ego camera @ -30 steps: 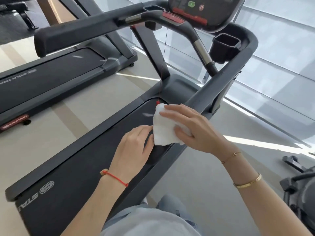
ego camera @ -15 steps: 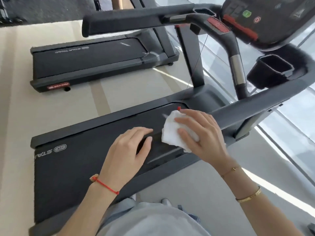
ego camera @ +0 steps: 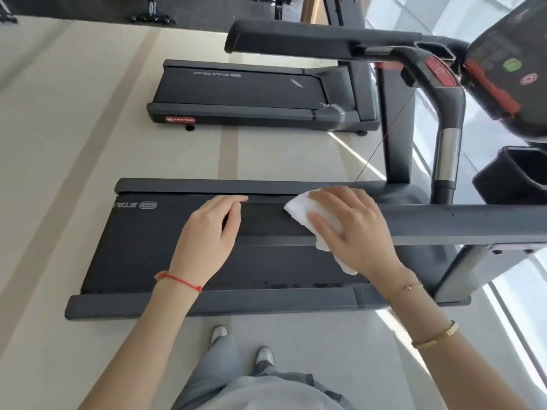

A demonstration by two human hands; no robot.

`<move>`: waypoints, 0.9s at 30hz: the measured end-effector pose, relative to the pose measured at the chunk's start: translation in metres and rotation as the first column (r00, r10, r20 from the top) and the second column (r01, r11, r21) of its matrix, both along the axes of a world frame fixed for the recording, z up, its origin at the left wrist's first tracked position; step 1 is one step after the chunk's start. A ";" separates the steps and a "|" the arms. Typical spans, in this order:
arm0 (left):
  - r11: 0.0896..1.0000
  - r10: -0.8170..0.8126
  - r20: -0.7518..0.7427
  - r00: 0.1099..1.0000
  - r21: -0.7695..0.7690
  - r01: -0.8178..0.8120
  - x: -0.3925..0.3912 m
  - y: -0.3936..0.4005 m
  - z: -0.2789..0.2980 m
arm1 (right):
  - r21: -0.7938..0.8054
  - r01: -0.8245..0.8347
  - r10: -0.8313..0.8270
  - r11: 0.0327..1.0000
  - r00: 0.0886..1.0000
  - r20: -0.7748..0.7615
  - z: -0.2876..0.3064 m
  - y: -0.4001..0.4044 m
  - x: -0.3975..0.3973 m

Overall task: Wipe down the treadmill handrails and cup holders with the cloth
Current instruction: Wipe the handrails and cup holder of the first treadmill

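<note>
Head view, only one. Your right hand [ego camera: 352,229] lies on the white folded cloth [ego camera: 299,210], fingers spread and bent over it, pressing it onto the near dark grey padded handrail [ego camera: 461,221] at its free end. Part of the cloth hangs out below your palm, toward the wrist. Whether the thumb hooks under the rail I can't tell, hidden by the hand itself. Your left hand [ego camera: 211,232] rests just beside the cloth on that same rail end, fingers loosely curled over its top edge, no cloth in it; a gap of bare rail between the two hands.

Red string bracelet [ego camera: 180,281] on your left wrist, two gold bracelets [ego camera: 435,335] on your right forearm.

Under your hands: black treadmill belt [ego camera: 142,247] with white logo, grey side rails front and back. Far dark grey handrail [ego camera: 296,37] runs across the top, well apart from your hands. Black square cup holder [ego camera: 515,176] at right, near the console [ego camera: 509,66] with red strip, green and red buttons; nothing touching it. A curved grip bar with a silver sensor section [ego camera: 447,155] stands between the near handrail and the console. Thin red safety cord [ego camera: 381,152] drops toward the deck just behind the cloth.

Second black treadmill [ego camera: 251,96] parallel behind, on the pale beige floor [ego camera: 74,128]. Your grey trousers and white shoes [ego camera: 263,355] are at bottom, beside the deck.
</note>
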State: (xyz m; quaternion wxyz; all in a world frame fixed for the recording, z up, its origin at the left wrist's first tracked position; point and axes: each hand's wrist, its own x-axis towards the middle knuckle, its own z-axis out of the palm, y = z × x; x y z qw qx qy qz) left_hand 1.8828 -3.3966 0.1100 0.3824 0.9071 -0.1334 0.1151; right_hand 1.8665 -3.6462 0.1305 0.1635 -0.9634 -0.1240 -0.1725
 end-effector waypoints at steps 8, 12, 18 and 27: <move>1.000 0.029 0.010 1.000 -0.004 -0.029 -0.001 -0.002 -0.002 | -0.054 -0.137 0.138 0.989 0.990 0.009 -0.002 0.042 0.005; 0.999 0.040 0.011 0.999 -0.014 -0.040 -0.001 -0.002 -0.003 | -0.024 -0.206 0.200 0.978 0.969 -0.148 0.006 0.004 -0.004; 0.999 0.034 0.012 0.999 -0.026 -0.034 -0.001 -0.002 -0.003 | 0.032 -0.173 0.176 0.984 0.974 -0.145 0.011 0.008 0.012; 1.000 0.014 0.000 1.000 -0.019 -0.014 0.000 0.001 -0.002 | 0.029 -0.136 0.137 0.990 0.989 -0.056 0.000 0.027 0.005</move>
